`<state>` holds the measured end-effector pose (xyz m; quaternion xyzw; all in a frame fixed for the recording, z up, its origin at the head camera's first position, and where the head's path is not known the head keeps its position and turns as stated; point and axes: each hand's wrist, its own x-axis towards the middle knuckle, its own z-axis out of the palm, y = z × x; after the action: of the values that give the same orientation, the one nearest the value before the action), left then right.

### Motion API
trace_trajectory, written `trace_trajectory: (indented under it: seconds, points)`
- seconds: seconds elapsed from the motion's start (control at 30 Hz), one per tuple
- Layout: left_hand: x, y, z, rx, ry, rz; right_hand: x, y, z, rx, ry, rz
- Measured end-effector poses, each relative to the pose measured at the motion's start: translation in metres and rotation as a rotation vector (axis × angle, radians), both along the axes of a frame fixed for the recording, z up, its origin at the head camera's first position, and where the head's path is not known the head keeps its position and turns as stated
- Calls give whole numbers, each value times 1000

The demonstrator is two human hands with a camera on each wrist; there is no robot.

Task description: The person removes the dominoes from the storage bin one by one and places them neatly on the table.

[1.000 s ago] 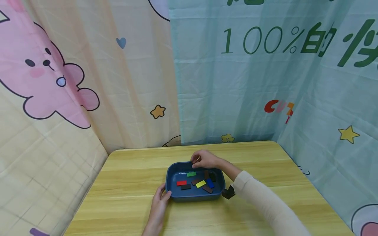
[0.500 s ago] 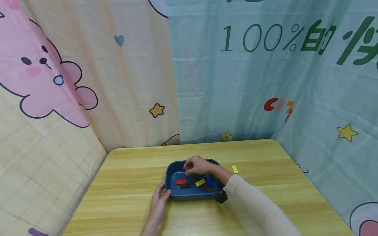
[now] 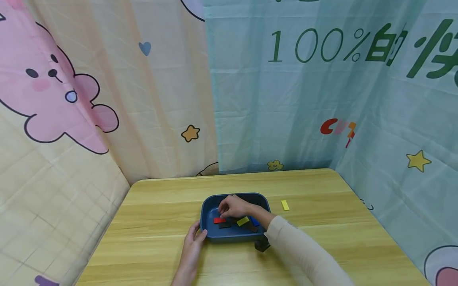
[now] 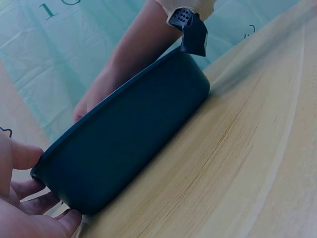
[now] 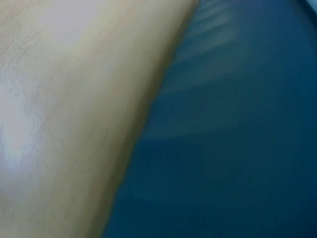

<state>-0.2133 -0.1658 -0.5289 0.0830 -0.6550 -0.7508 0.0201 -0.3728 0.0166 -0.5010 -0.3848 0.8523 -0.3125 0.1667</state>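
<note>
A dark blue rectangular tray (image 3: 236,239) stands on the table with small coloured flat blocks inside. My left hand (image 3: 193,242) grips its near left corner; in the left wrist view the thumb (image 4: 26,154) lies at the rim and the other fingers against the outer wall. Inside the tray my right hand (image 3: 234,206) has bent fingers, their tips beside a red block (image 3: 219,220). Whether they pinch anything is hidden. Near them lie a black block (image 3: 224,225), a yellow block (image 3: 243,221) and a partly covered blue block (image 3: 254,221). The right wrist view is mostly skin and blurred blue wall.
Another yellow block (image 3: 285,205) lies on the wooden table (image 3: 154,214) to the right of the tray. A black wrist device (image 3: 262,244) hangs below the right sleeve (image 3: 300,246), by the tray's near right corner. Printed curtains (image 3: 250,119) enclose the table's back and sides.
My right hand has moved left and lower, from the far rim into the tray, covering where a green block lay. A yellow block on the table has come into view. The left hand stays put.
</note>
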Motion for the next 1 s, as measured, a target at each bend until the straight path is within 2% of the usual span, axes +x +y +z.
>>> trace_trajectory:
  seconds: [0.17,0.47,0.73,1.0]
  points:
    - [1,0,1,-1,2,-7,2,-4,-3,49,30,12]
    - [1,1,3,6,3,-13,6,-10,2,125,145,69]
    - [0,3,1,1,-15,2,6,-9,0,118,128,50]
    - [1,3,2,-6,3,8,2,-3,3,41,72,44]
